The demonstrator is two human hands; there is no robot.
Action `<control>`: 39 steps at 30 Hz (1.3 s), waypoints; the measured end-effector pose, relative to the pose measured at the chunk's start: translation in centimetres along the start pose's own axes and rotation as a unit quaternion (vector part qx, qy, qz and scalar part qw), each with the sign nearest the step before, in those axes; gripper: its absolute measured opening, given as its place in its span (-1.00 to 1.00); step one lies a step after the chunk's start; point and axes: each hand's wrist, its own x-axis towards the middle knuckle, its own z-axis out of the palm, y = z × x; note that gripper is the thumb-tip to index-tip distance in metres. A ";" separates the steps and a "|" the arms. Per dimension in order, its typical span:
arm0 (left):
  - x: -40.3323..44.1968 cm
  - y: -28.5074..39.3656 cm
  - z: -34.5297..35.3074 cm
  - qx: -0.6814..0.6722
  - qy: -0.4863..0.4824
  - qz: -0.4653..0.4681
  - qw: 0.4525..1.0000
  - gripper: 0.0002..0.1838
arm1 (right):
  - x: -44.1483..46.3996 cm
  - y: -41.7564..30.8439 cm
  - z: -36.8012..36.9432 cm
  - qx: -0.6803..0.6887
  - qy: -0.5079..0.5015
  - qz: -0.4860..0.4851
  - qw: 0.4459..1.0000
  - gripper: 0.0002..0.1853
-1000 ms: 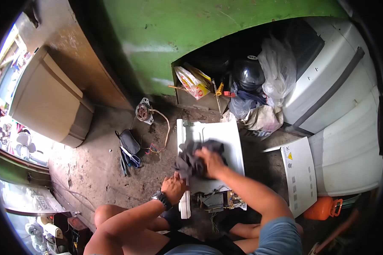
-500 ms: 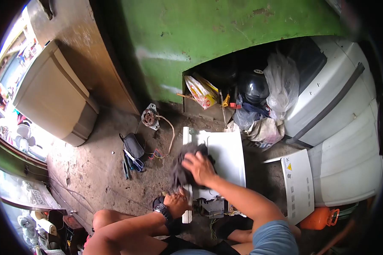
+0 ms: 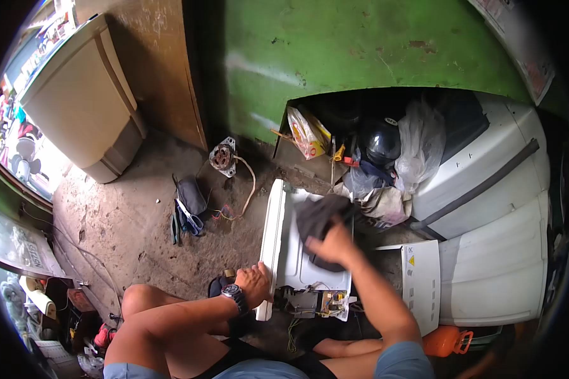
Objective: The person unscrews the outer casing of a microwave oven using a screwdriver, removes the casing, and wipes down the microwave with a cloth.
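Note:
A dark cloth (image 3: 325, 224) lies bunched on the white metal panel (image 3: 294, 268) of an appliance. My right hand (image 3: 334, 246) presses on it with the fingers round part of the cloth, slightly blurred. My left hand (image 3: 254, 284), with a watch on the wrist, rests against the white edge piece (image 3: 272, 243) at the panel's left side, gripping it near its lower end. Wires and a circuit part (image 3: 335, 303) show at the panel's lower end.
A motor with a cord (image 3: 222, 158) and a dark pouch with tools (image 3: 191, 194) lie on the floor to the left. A white cover with a warning label (image 3: 420, 284) and an orange tank (image 3: 446, 341) are at the right. A helmet (image 3: 382, 144) and plastic bags sit behind.
My right hand and the cloth have moved from the panel's left edge to its upper right. The panel now sits tilted. My left hand stays at the edge piece.

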 end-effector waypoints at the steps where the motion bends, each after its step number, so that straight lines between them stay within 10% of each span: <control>1: 0.3 0.0 0.2 -0.001 0.004 0.001 1.000 0.29 | -1.4 -2.6 0.5 0.050 -0.165 0.094 0.981 -0.15; 2: 0.7 0.0 0.6 0.001 -0.022 0.000 1.000 0.30 | -2.0 -1.3 4.5 -0.023 -0.158 -0.054 0.986 -0.15; 11: 1.1 -0.2 0.7 -0.048 -0.064 -0.012 0.997 0.30 | 8.8 5.4 5.3 -0.030 -0.025 -0.115 0.993 -0.40; 15: 1.0 0.0 1.0 -0.030 -0.007 0.001 1.000 0.22 | 11.5 10.4 2.2 -0.083 0.192 0.142 0.968 -0.52; 18: 1.1 0.1 0.3 -0.055 -0.030 -0.013 0.998 0.14 | 11.0 9.3 -1.0 -0.099 0.284 0.144 0.943 -0.49; 19: 1.0 0.2 0.5 -0.054 -0.033 -0.009 0.998 0.14 | 9.0 5.9 -2.1 -0.028 0.119 0.281 0.952 -0.38; 21: 1.1 0.0 0.9 -0.063 -0.008 -0.008 0.998 0.06 | 4.3 1.8 -1.3 -0.154 -0.154 0.162 0.963 -0.28; 23: 1.4 -0.3 0.8 -0.060 -0.021 -0.005 0.998 0.12 | -3.0 0.4 3.7 -0.085 -0.091 -0.084 0.989 -0.44; 29: 1.4 -0.2 0.9 -0.035 -0.038 0.009 0.999 0.20 | 4.6 5.3 6.4 -0.123 0.039 -0.047 0.991 -0.46; 33: 2.0 0.2 0.9 -0.009 -0.061 -0.018 0.998 0.29 | 15.8 8.1 2.3 -0.178 0.157 0.217 0.947 -0.51; 39: 1.4 -0.1 0.7 -0.046 -0.052 -0.022 0.997 0.29 | 9.1 3.0 -5.4 -0.216 0.045 0.077 0.972 -0.35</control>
